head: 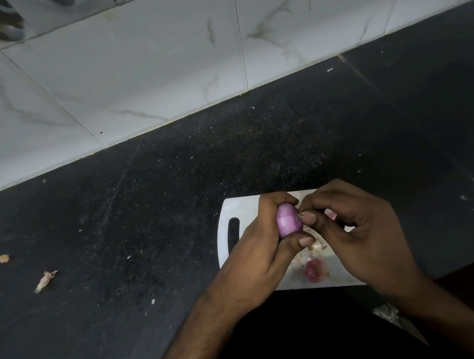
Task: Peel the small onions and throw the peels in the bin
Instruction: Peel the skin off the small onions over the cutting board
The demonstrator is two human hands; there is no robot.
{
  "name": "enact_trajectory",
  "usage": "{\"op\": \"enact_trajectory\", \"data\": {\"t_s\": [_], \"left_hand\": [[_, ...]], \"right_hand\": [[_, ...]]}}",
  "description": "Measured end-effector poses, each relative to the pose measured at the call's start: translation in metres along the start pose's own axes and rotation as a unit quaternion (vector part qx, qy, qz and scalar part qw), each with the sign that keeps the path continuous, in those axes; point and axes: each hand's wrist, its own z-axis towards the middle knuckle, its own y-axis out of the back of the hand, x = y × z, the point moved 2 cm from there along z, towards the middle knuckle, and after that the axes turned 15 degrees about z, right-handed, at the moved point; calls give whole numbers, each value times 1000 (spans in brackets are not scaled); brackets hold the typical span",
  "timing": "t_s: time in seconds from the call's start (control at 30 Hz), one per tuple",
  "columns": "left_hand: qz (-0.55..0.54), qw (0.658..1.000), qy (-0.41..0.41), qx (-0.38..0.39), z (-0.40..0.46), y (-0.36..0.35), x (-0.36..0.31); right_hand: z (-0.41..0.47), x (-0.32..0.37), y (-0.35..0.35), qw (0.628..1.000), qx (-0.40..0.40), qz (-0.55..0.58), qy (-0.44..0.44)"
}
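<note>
I have the onion (288,220) in my left hand (260,256), grip curled round it from the left, thumb under its near end, just above the board (221,213). Its long axis runs away from me, near upright in view. My right hand (359,231) comes at it from the right, grip narrow, thumb and forefinger pinching at the onion's right flank, on a bit of skin I judge. Most of the onion looks bare purple. Peels (313,249) and another onion (316,270) lie on the board below; no bin in view
</note>
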Motion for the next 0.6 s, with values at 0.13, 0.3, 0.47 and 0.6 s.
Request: {"op": "enact_trajectory", "data": {"t_s": [0.13,0.3,0.47,0.6], "left_hand": [[-22,1000,16,-7,-5,-5,3],[-93,994,46,-23,-9,-9,4],[-125,991,42,-36,-7,-10,3],[-171,983,55,-34,-7,-16,4]], "right_hand": [[-3,-5,-7,998,13,-58,28],[-6,-6,-13,988,54,-123,73],[-5,-4,-10,996,54,-48,57],[-3,-2,-11,997,58,-14,43]]}}
